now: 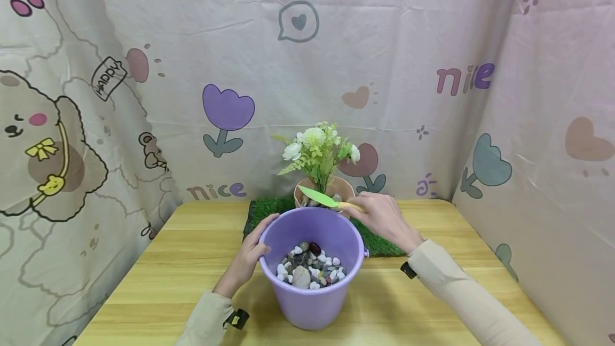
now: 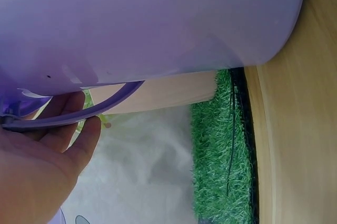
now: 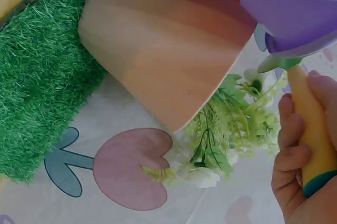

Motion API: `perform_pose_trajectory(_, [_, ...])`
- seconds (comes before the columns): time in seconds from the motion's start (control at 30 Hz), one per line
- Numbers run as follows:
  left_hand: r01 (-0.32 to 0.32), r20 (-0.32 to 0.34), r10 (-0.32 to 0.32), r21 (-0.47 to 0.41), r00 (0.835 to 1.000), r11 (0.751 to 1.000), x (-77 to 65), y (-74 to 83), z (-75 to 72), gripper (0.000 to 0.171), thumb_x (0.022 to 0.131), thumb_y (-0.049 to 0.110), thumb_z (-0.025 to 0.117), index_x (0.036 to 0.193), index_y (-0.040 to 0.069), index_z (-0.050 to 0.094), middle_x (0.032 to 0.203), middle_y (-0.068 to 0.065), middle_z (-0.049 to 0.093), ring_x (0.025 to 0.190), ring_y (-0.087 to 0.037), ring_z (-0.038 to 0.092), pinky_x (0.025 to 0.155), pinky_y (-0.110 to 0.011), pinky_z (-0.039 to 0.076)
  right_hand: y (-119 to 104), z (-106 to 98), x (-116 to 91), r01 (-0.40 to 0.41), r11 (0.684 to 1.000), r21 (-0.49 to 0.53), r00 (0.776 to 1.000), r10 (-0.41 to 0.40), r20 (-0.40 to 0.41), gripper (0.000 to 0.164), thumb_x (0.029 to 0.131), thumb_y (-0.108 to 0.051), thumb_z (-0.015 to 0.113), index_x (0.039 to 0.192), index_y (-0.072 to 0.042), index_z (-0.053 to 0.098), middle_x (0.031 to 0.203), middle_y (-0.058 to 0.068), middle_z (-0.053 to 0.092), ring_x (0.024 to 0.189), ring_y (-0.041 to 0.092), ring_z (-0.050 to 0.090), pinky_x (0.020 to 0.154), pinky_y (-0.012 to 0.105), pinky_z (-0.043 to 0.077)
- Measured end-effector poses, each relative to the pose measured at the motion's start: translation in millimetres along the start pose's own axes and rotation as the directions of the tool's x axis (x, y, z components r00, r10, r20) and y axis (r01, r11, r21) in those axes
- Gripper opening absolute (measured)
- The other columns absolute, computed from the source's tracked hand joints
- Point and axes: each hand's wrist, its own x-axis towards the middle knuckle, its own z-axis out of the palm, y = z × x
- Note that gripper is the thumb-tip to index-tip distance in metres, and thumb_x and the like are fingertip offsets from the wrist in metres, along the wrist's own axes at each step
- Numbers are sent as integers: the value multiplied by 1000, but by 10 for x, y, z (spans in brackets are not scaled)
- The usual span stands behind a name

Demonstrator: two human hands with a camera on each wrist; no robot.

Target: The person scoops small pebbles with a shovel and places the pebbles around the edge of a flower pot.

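A purple bucket [image 1: 313,307] stands upright at the table's front, with white, grey and dark red pebbles [image 1: 312,270] covering its bottom. My left hand [image 1: 246,260] grips the bucket's left rim; in the left wrist view its fingers lie by the bucket's curved handle [image 2: 102,108]. In my right hand [image 1: 384,219] is a small garden trowel [image 1: 318,196] with a green blade, held by its yellow handle [image 3: 310,129]. The blade points left above the bucket's far rim, in front of a peach flowerpot [image 3: 158,45]. Stones and a leafy plant with white flowers [image 1: 313,146] fill the pot.
Under the pot lies a green artificial turf mat [image 1: 271,208] on the wooden table [image 1: 158,276]. A printed cloth [image 1: 298,68] hangs behind the table and along both sides. The bucket's front hides part of the mat and pot.
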Motion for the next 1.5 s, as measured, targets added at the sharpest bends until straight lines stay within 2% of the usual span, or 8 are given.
perform_pose_trajectory(0.2, [-2, -1, 2, 2, 1000, 1000, -1, -3, 0, 75, 79, 6, 43, 153, 15, 33, 148, -19, 44, 117, -40, 55, 86, -40, 52, -21, -1, -111, 28, 999, 32, 998, -27, -49, 16, 84, -36, 74, 94, -25, 78, 73, -11, 66, 56, -2, 48, 50, 16, 38])
perform_pose_trajectory(0.4, [-2, 10, 2, -4, 1000, 1000, -3, -8, 3, 74, 80, 6, 42, 153, 14, 32, 150, -19, 41, 120, -42, 53, 87, -40, 52, -65, -51, -207, 42, 996, 79, 998, -38, -50, 27, 75, -35, 81, 98, -19, 78, 83, -5, 74, 64, 2, 60, 59, 18, 45])
perform_pose_trajectory(0.57, [-9, -5, 9, -2, 1000, 1000, -1, -12, 1, 74, 79, 6, 42, 152, 14, 33, 150, -19, 41, 120, -42, 53, 86, -37, 52, -157, -88, -228, 55, 990, 127, 998, -52, -28, 25, 75, -33, 82, 95, -18, 79, 83, -7, 72, 67, 1, 60, 59, 17, 47])
perform_pose_trajectory(0.83, [-17, -2, 17, -13, 1000, 1000, 0, -12, 3, 74, 79, 5, 42, 153, 12, 33, 150, -19, 41, 119, -42, 53, 87, -35, 52, -249, -65, -252, 21, 988, 151, 997, -32, 69, 25, 76, -36, 82, 96, -21, 80, 80, -15, 55, 64, -1, 47, 55, 16, 42])
perform_pose_trajectory(1.13, [-42, -7, 42, -20, 999, 999, 14, 9, 10, 75, 79, 5, 43, 152, 12, 34, 150, -19, 42, 122, -42, 52, 89, -32, 51, -300, -120, -196, 22, 995, 93, 988, -36, 153, 23, 77, -39, 80, 92, -22, 80, 75, -15, 53, 62, 0, 45, 55, 17, 40])
perform_pose_trajectory(1.33, [-27, -4, 27, -18, 1000, 999, 23, 10, 5, 75, 79, 6, 43, 153, 10, 32, 151, -19, 40, 123, -43, 51, 89, -35, 51, -364, -195, -89, -4, 999, 52, 965, -10, 261, 17, 79, -43, 77, 82, -26, 75, 102, -4, 72, 75, 5, 61, 56, 16, 44])
perform_pose_trajectory(1.4, [-19, -5, 19, -13, 1000, 1000, 22, 11, 7, 75, 79, 6, 43, 153, 12, 32, 151, -18, 40, 123, -42, 51, 89, -37, 51, -388, -209, -50, -7, 999, 53, 953, -9, 303, 17, 78, -42, 78, 78, -26, 75, 112, 0, 72, 84, 10, 66, 58, 16, 46])
perform_pose_trajectory(1.5, [-13, -6, 13, -18, 1000, 1000, 16, 13, 12, 75, 79, 6, 43, 153, 12, 33, 150, -19, 41, 121, -42, 52, 88, -40, 52, -419, -222, -15, -13, 999, 52, 931, -7, 366, 17, 76, -42, 79, 75, -26, 76, 113, 2, 72, 90, 14, 68, 59, 17, 47])
